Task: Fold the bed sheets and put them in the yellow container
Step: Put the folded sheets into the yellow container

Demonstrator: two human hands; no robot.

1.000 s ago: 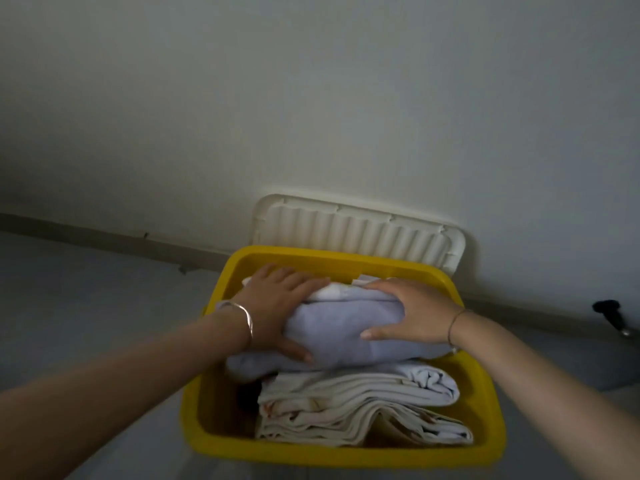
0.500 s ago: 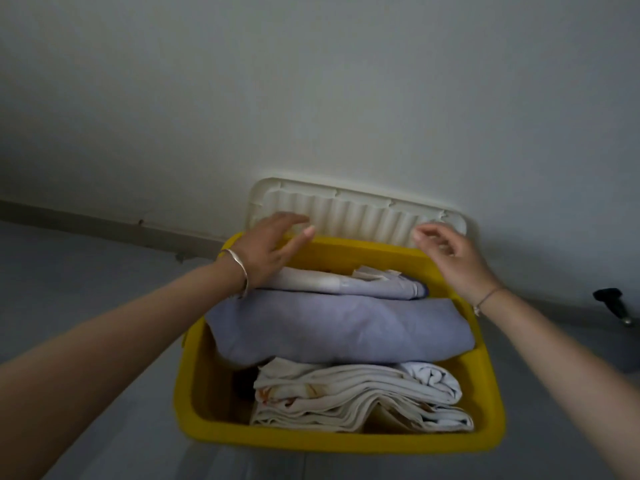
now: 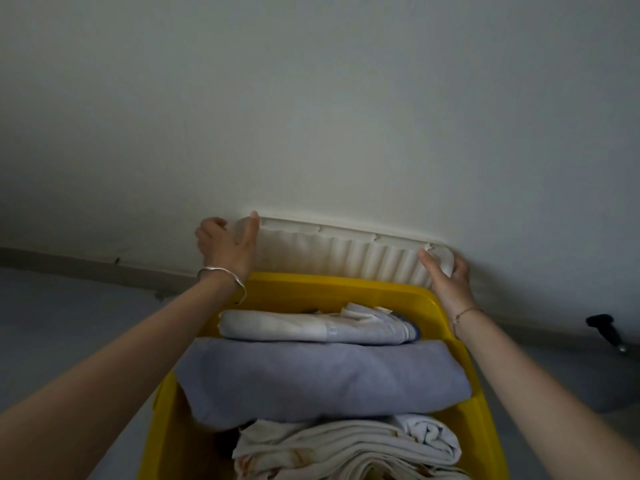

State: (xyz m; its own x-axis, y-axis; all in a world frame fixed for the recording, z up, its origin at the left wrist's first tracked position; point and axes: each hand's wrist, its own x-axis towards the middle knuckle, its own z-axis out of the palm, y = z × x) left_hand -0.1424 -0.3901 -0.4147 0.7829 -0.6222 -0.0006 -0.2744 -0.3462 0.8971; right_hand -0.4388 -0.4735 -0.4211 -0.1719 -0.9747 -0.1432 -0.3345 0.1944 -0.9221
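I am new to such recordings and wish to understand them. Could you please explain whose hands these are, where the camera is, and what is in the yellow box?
There is no machine: a person works with bare hands. The camera sits on that person's head and looks forward and down, so the hands are the wearer's own. The left hand and the right hand each grip a corner of the white lid, which leans against the wall. In front of it stands the yellow container, holding a white folded sheet, a lavender sheet and cream sheets.
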